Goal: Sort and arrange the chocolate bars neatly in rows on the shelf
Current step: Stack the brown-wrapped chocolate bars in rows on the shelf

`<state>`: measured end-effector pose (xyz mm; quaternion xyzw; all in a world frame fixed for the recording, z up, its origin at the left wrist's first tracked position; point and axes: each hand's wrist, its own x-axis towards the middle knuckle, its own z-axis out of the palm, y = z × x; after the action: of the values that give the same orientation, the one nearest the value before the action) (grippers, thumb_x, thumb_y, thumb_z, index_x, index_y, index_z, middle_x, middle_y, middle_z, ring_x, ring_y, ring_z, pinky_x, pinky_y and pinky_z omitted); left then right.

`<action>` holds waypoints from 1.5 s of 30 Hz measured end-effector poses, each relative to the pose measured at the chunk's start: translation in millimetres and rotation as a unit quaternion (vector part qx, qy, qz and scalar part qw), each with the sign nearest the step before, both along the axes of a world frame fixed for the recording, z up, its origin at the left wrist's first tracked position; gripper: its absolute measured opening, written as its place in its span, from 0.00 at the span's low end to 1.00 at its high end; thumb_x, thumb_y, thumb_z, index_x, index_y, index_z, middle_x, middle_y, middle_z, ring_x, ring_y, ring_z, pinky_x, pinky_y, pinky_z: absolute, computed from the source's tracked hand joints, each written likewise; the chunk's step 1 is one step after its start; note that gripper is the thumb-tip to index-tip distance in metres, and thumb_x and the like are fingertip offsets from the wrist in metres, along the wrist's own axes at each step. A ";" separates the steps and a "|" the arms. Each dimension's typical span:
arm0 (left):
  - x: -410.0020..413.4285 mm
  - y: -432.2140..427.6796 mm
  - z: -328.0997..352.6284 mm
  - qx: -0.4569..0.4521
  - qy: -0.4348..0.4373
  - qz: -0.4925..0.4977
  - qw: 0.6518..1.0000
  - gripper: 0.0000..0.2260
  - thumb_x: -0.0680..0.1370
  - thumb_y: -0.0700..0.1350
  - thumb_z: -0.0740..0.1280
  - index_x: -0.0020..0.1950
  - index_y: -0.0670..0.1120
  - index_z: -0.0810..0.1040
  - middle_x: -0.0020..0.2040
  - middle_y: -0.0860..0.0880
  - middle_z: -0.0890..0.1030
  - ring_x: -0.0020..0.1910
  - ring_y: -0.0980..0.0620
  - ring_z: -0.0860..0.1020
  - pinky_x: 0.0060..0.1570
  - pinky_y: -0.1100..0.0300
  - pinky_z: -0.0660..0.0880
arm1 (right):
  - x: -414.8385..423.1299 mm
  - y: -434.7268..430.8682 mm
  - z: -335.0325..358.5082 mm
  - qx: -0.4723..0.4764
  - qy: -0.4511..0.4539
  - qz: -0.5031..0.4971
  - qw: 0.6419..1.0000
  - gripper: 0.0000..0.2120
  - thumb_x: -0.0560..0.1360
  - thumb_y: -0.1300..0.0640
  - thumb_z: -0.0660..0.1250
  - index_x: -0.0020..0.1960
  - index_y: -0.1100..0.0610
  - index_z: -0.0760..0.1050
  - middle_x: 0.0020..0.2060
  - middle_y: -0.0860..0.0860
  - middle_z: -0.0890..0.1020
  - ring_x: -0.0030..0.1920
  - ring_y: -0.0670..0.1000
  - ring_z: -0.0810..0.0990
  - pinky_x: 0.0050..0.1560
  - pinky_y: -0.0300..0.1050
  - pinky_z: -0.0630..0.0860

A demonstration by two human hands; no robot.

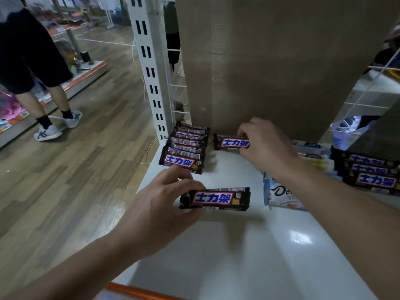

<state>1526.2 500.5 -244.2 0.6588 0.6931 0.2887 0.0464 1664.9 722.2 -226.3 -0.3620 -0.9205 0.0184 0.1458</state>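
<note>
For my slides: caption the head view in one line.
Left hand grips the near bar, right hand the far bar, beside a stacked row on the shelf.

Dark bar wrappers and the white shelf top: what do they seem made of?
Dark chocolate bar wrapper in the left hand: likely thin glossy plastic film, judging by its crimped ends and sheen. White shelf top: smooth and glossy, probably painted metal; it mirrors a bright light patch.

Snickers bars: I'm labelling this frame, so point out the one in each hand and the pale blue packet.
front Snickers bar (216, 198), head view, on its label; left hand (155, 204) pinches it.
rear Snickers bar (232, 142), head view, on its label; right hand (264, 146) grips it.
pale blue packet (279, 193), head view, its printed face.
</note>
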 end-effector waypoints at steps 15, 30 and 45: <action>-8.8 11.2 -5.2 0.021 -0.030 -0.007 0.999 0.12 0.70 0.55 0.68 0.53 0.59 0.77 0.50 0.61 0.72 0.48 0.59 0.75 0.40 0.57 0.76 | -4.9 10.5 -14.2 0.091 -0.017 -0.010 0.996 0.12 0.71 0.55 0.73 0.51 0.56 0.74 0.44 0.53 0.77 0.42 0.55 0.76 0.34 0.46 0.73; -7.6 47.4 12.1 0.097 0.002 0.007 0.995 0.13 0.72 0.55 0.69 0.55 0.53 0.80 0.50 0.56 0.74 0.47 0.53 0.76 0.39 0.53 0.76 | 32.5 -18.1 42.9 -0.064 0.168 0.187 0.966 0.12 0.74 0.45 0.67 0.51 0.51 0.80 0.42 0.45 0.79 0.46 0.47 0.75 0.46 0.43 0.73; -16.9 119.8 20.3 0.050 0.188 0.020 0.981 0.15 0.71 0.58 0.68 0.56 0.55 0.80 0.51 0.55 0.78 0.52 0.47 0.70 0.48 0.54 0.65 | 29.0 1.1 5.8 0.079 0.006 0.115 0.990 0.17 0.69 0.53 0.73 0.56 0.53 0.78 0.44 0.49 0.81 0.47 0.52 0.73 0.38 0.44 0.71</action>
<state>1509.3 620.3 -223.9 0.6886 0.6875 0.1948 -0.1232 1694.0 723.2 -220.5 -0.2413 -0.9537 -0.0353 0.1758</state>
